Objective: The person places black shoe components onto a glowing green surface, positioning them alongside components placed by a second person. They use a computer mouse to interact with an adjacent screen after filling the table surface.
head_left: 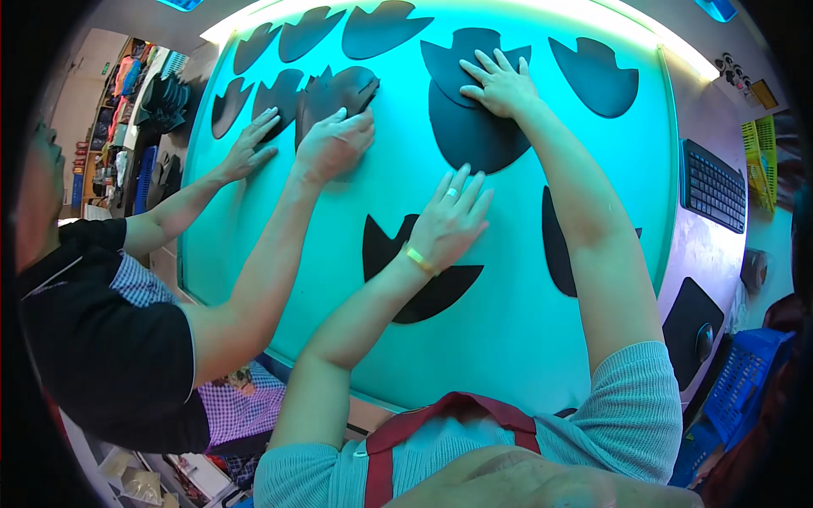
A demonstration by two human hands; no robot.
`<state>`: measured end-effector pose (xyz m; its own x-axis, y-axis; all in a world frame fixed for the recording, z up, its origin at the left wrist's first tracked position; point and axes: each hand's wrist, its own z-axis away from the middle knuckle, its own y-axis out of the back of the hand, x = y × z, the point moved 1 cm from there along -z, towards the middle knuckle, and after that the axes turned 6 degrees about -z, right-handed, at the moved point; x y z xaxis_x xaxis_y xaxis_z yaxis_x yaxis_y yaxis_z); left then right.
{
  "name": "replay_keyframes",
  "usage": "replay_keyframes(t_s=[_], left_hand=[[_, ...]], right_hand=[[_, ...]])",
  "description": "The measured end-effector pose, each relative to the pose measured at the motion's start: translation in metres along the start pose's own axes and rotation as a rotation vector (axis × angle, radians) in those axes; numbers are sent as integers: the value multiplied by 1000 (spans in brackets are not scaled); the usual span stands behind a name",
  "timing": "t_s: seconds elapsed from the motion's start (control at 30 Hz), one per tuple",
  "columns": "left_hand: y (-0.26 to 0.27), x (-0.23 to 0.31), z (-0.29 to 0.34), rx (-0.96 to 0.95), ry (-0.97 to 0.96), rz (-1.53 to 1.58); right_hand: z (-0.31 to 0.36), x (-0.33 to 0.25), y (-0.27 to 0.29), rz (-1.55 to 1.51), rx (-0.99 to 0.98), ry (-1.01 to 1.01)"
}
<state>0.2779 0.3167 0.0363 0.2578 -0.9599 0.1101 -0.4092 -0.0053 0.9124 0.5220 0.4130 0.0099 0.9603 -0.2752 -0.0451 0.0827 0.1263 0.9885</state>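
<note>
My right hand (501, 85) lies with fingers spread on a dark flat leather-like piece (474, 42), shaped like a shoe upper. That piece overlaps a second dark rounded piece (474, 140) below it. Stretched out and empty, my left hand (453, 216) has a ring and a yellow wristband. It is over or beside another dark notched piece (432, 292), which my wrist partly covers; whether it touches the table I cannot tell. One more dark piece (556, 245) is partly hidden behind my right forearm.
At the left, a co-worker's hand (339, 144) grips a stack of dark pieces (326, 97); their other hand (251, 151) touches a piece. Several pieces line the far side of the lit turquoise table (508, 356). A keyboard (713, 186) and mouse (705, 340) are at the right.
</note>
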Motion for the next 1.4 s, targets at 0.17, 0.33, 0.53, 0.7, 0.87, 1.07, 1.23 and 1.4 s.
replay_keyframes(t_s=[0.17, 0.33, 0.53, 0.7, 0.87, 1.07, 1.23, 1.4], left_hand=[[-48, -18, -47, -129, -105, -205], [-51, -17, -62, -50, -171, -298], [-25, 10, -16, -43, -161, -163], [-31, 13, -23, 10, -123, -142], [-10, 3, 0, -102, -38, -140], [24, 26, 63, -81, 109, 83], [14, 31, 147, -293, 437, -221], [15, 68, 136, -379, 482, -236]], right_hand=[[-19, 16, -7, -21, 46, 65], [-13, 18, 0, -4, 6, -27], [-11, 3, 0, -28, 56, -19], [27, 28, -8, -227, 269, -12], [217, 17, 7, -252, 476, 17], [335, 57, -41, -190, 304, -220], [260, 100, -47, -88, 363, -284], [231, 135, -40, -75, 287, -249]])
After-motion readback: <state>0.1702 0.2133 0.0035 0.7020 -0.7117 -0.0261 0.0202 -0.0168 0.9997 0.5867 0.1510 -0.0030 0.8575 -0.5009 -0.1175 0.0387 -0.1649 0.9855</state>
